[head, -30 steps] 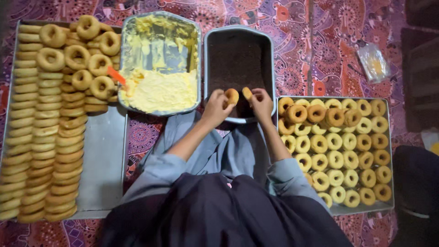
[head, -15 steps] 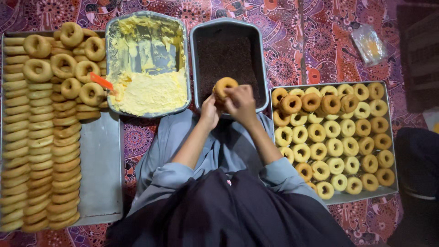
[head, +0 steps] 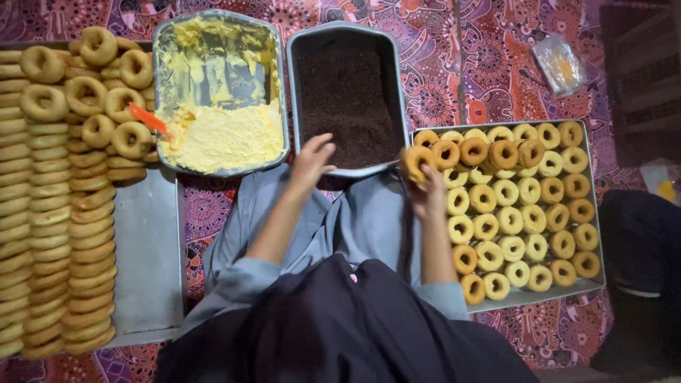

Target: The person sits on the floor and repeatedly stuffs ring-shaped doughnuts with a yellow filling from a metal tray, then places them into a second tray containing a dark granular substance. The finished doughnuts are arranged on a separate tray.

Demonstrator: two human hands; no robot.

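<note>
Two hands in view: left hand (head: 312, 159), right hand (head: 428, 191). Four metal trays: one of dark crumbs (head: 347, 32), one of yellow cream (head: 164, 32), one of filled rings (head: 594, 234), one of plain rings (head: 145, 269). One ring (head: 415, 162) held. One orange spatula (head: 147, 118). One plastic bag (head: 560, 64). Tray rings too many to count surely.

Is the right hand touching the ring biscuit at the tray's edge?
Touching. The head view shows the right hand with its fingers closed around the ring biscuit, holding it at the left edge of the tray of filled biscuits.
</note>
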